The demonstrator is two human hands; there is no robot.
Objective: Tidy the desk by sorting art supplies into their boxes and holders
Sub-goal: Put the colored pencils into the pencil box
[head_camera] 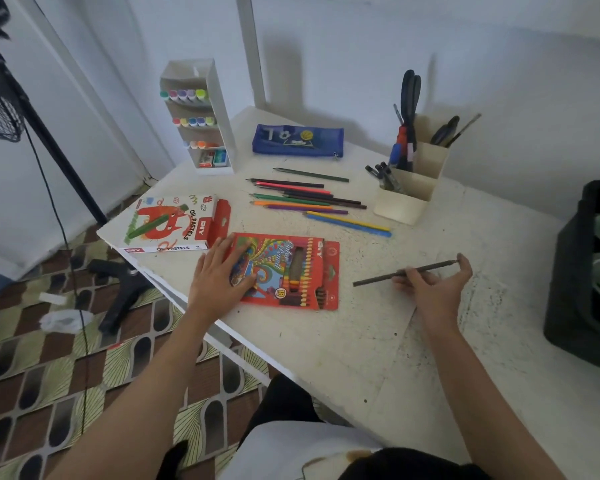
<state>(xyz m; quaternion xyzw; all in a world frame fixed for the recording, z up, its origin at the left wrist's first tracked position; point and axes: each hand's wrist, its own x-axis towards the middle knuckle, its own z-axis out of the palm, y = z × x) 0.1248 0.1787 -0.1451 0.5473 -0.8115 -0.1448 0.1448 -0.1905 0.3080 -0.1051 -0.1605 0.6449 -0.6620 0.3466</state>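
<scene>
A red colour pencil box [291, 271] lies flat on the white desk [378, 341], its flap open to the right. My left hand [219, 275] rests palm down on the box's left end, fingers spread. To the right, my right hand [430, 285] pinches a dark pencil [378, 277] that lies almost level just above the desk. Several loose coloured pencils [309, 199] lie in a row behind the box. An oil pastels box [168, 225] sits at the left edge with its red flap open.
A white tiered holder [219, 109] with markers and erasers stands at the back left. A blue pencil pouch [297, 140] lies behind the pencils. A cream organiser [413, 188] holds pens, scissors and brushes. A black crate [568, 271] stands at the right edge.
</scene>
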